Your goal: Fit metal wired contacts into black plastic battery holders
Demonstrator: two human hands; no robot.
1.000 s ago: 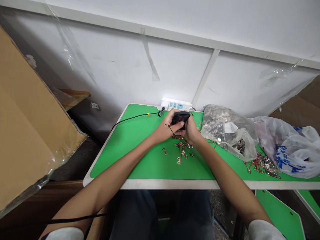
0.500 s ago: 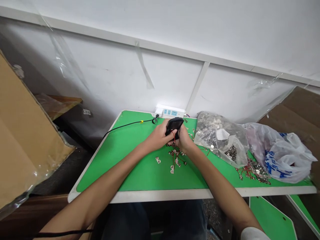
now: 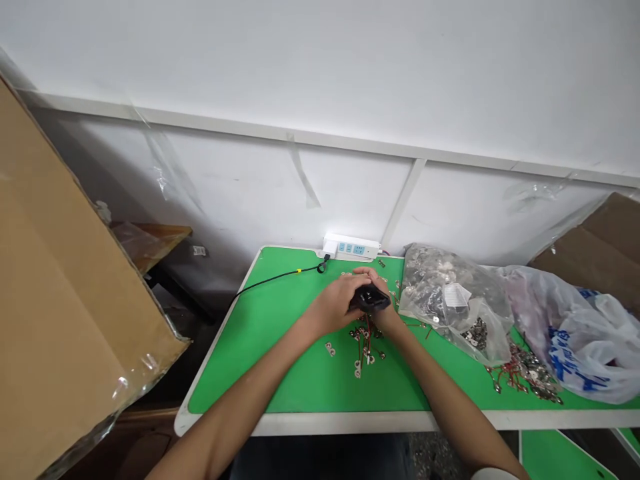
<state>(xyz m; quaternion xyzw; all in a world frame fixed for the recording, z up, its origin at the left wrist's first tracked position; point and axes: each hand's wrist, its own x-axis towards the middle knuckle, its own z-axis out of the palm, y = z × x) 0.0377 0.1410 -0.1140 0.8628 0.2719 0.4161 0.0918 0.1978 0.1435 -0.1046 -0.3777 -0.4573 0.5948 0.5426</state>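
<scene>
In the head view, the left hand (image 3: 336, 305) has its grip closed around a black device (image 3: 373, 300), which is tilted, with one end turned toward the camera. The right hand (image 3: 380, 285) is curled against the far side of this device. The device hides a part of it, so I cannot tell if its grip is also closed on something. The device is above the green desk (image 3: 280, 380), near the middle of its width. Just below the hands, small metal pieces with red wires (image 3: 369, 333) lie scattered on the desk, and one loose metal piece (image 3: 330, 349) lies a little to the left of them. Behind the hands, a white power strip (image 3: 357, 247) stands by the wall, and a black cable (image 3: 273, 277) with a yellow mark runs from it to the left edge. On the right there are a transparent bag (image 3: 430, 283) with a paper label, a white plastic bag (image 3: 595, 340) with blue print, and a pile of metal pieces (image 3: 536, 375) in front of them.
</scene>
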